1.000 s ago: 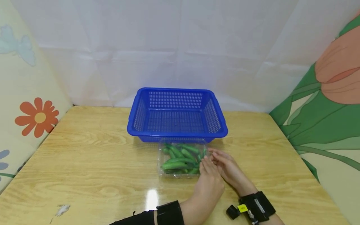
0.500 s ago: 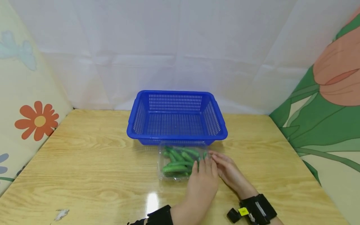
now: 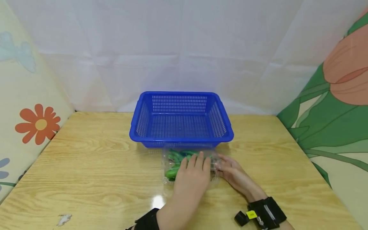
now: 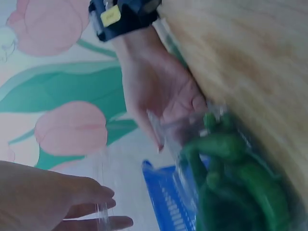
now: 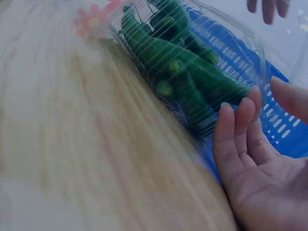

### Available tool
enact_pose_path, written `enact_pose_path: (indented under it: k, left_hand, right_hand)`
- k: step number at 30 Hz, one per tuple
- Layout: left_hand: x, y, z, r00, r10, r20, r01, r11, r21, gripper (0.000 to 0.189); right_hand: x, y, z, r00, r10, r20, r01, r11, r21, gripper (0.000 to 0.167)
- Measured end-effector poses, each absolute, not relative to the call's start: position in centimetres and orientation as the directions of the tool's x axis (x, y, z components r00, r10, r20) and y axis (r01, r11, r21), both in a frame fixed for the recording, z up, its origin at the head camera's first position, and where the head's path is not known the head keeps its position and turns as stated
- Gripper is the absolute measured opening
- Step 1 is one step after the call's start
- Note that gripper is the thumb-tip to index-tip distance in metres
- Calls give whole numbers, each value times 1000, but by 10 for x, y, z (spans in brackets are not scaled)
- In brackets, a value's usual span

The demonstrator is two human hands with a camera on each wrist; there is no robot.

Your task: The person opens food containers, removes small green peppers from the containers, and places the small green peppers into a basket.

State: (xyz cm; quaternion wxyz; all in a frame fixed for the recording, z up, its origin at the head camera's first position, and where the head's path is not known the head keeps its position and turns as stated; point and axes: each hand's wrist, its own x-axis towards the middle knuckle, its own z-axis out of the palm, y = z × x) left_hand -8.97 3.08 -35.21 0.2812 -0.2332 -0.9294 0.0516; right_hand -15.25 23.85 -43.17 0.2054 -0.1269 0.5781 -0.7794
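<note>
A clear plastic box (image 3: 164, 175) of green peppers (image 3: 172, 172) stands on the table before the blue basket. My left hand (image 3: 192, 179) is over the box in the head view. In the left wrist view its thumb and fingers pinch the thin clear lid (image 4: 102, 211), apart from the peppers. At the box's right end is my right hand (image 3: 234, 175), palm turned towards it. Its bent fingers (image 5: 240, 125) rest right at the box end in the right wrist view, with the thumb held apart from them. The left hand hides part of the peppers in the head view.
The blue perforated basket (image 3: 181, 139) sits close behind the box, with nothing visible in it. White cloth (image 3: 184, 48) hangs at the back of the wooden table (image 3: 95, 166). Flower-painted panels (image 3: 339, 134) flank both sides.
My left hand has moved leftward from the box's right end to over its middle, bringing the clear lid up. The right hand has stayed at the right end.
</note>
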Motion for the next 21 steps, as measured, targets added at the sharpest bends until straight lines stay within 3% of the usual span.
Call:
enact_pose_path:
  k: [4, 9, 13, 17, 21]
  left_hand:
    - [-95, 17, -352, -707, 439, 555, 408, 894, -186, 27]
    - [-96, 2, -351, -698, 428, 574, 425, 893, -147, 33]
    - [-97, -7, -353, -695, 419, 584, 454, 886, -95, 32]
    - [-101, -16, -355, -633, 430, 643, 511, 857, -70, 34]
    - [-104, -22, -354, -583, 442, 682, 560, 827, -57, 35]
  right_hand:
    - [-154, 238, -429, -863, -504, -27, 177, -252, -951, 43]
    - [-156, 241, -428, -825, -565, -30, 181, -213, -960, 70]
    - [-158, 243, -430, -793, -608, -33, 199, -208, -958, 82]
    - [-158, 244, -434, -786, -615, -62, 203, -162, -966, 94]
    - [-157, 245, -437, -787, -615, -54, 176, -139, -975, 95]
